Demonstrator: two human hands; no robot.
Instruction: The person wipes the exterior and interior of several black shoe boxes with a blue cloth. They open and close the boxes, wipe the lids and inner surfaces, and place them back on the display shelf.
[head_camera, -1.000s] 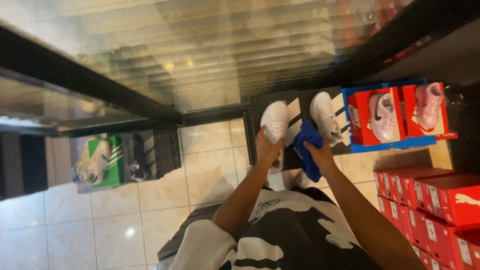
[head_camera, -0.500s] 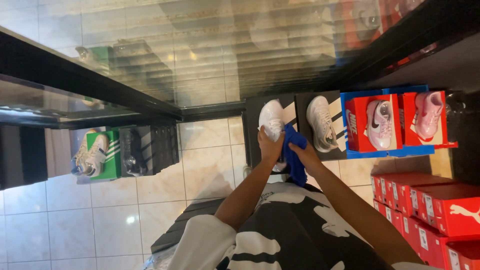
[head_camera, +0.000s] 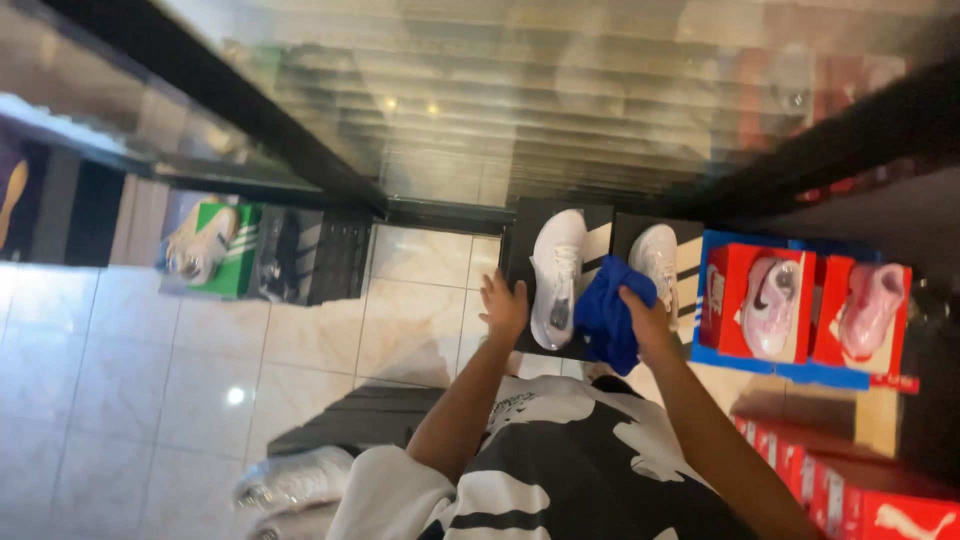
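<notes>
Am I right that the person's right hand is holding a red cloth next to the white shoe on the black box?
Not quite: the cloth is blue, not red. The head view shows the right hand gripping it next to the white shoe, which lies on the black box, while the left hand rests at that box's edge.

Tiled floor (head_camera: 320, 340), pale, glossy. Black shoe boxes (head_camera: 600, 235) stand on it, a white sneaker (head_camera: 556, 275) on top. Right of the black boxes: red boxes (head_camera: 800, 300) carrying pink sneakers (head_camera: 770, 305). Well left of them: green box (head_camera: 235, 250) with a shoe.
</notes>
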